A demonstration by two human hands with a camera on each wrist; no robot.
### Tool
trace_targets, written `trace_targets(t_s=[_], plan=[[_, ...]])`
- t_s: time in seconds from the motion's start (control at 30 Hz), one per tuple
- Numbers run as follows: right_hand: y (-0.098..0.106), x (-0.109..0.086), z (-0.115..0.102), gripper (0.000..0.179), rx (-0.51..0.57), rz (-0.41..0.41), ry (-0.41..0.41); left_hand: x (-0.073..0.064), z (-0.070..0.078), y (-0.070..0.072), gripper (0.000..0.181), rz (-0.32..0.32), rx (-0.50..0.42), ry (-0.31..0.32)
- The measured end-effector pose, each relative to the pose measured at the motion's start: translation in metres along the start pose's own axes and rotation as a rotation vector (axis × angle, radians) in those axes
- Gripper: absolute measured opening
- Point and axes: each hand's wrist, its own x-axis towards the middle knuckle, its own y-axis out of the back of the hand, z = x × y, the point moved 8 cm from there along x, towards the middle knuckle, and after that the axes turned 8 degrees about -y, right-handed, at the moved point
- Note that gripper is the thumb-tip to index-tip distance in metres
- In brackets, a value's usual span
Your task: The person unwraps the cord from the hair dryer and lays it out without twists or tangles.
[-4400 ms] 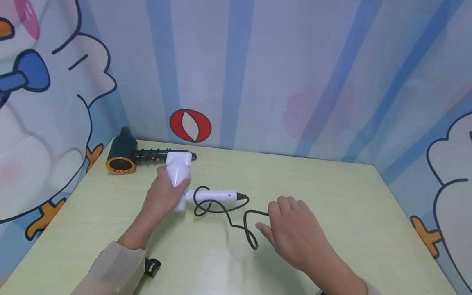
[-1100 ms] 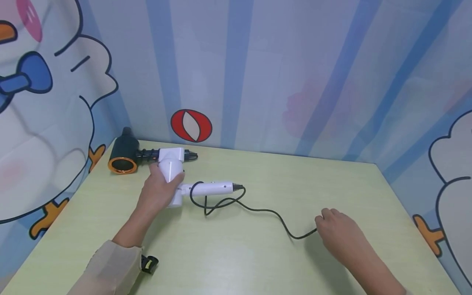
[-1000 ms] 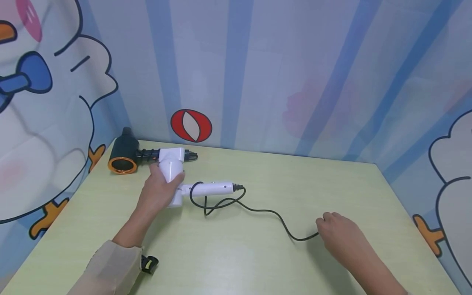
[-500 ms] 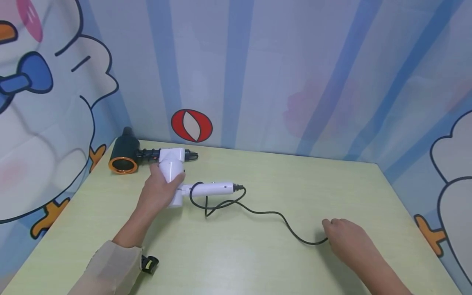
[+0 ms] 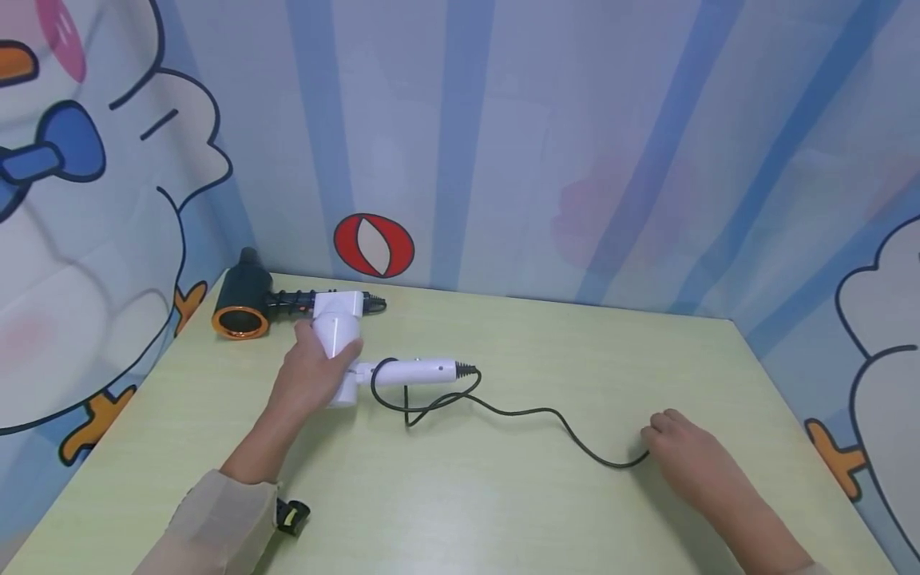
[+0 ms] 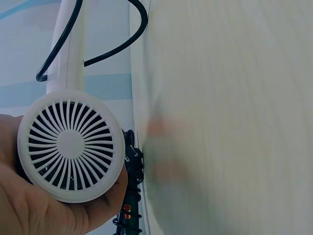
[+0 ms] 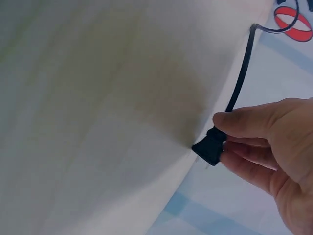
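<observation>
1 glossy white hairdryer (image 5: 337,334), black plug (image 7: 211,145)

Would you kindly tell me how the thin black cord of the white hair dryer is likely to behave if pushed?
The thin black cord would probably flop and buckle, as it runs in loose curves. It might snag, since a loop crosses the white handle. Its chunky black end piece would likely stay rigid.

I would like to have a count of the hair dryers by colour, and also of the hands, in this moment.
White dryer: 1
Dark dryer: 1
Hands: 2 (the left hand holds the white dryer, the right hand holds the plug)
Total: 4, without counting the plug
</observation>
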Motion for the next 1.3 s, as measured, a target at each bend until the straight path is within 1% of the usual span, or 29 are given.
trace_targets(t_s=[0.13,0.23,0.4,0.57,0.73,0.83,0.97,1.07,1.1,1.2,1.23,1.3], plan=[[-0.002,0.001,0.007,0.021,0.009,-0.014,-0.025,0.0,-0.001,0.0,0.098,-0.001,0.002,-0.002],[-0.005,0.002,0.014,0.02,0.015,-0.056,-0.07,0.001,-0.001,-0.001,0.098,-0.001,0.001,0.002],[-0.009,0.001,0.023,0.022,0.041,-0.108,-0.107,0.001,-0.002,-0.001,0.098,-0.002,0.004,0.011],[-0.014,0.001,0.033,0.017,0.084,-0.107,-0.123,0.0,-0.001,-0.001,0.098,-0.001,0.005,0.015],[-0.017,0.004,0.042,0.015,0.099,-0.105,-0.134,0.0,-0.002,0.0,0.098,0.003,0.001,0.018],[-0.017,0.006,0.043,0.015,0.112,-0.124,-0.132,-0.001,-0.001,0.0,0.098,0.002,0.0,0.017],[-0.012,0.009,0.04,0.014,0.166,-0.173,-0.166,-0.001,-0.001,0.001,0.097,0.002,0.002,0.017],[-0.003,0.014,0.033,0.014,0.207,-0.179,-0.198,-0.001,0.0,0.001,0.097,-0.003,0.005,0.017],[0.002,0.017,0.029,0.014,0.221,-0.171,-0.205,-0.001,0.0,0.0,0.097,-0.006,0.003,0.016],[0.018,0.025,0.011,0.016,0.233,-0.099,-0.195,-0.001,0.0,-0.001,0.098,-0.011,0.001,0.01],[0.023,0.028,0.004,0.019,0.236,-0.077,-0.188,-0.001,0.0,-0.001,0.098,-0.012,-0.001,0.008],[0.03,0.035,-0.011,0.031,0.245,-0.046,-0.181,-0.001,0.0,-0.002,0.098,-0.012,-0.004,0.003]])
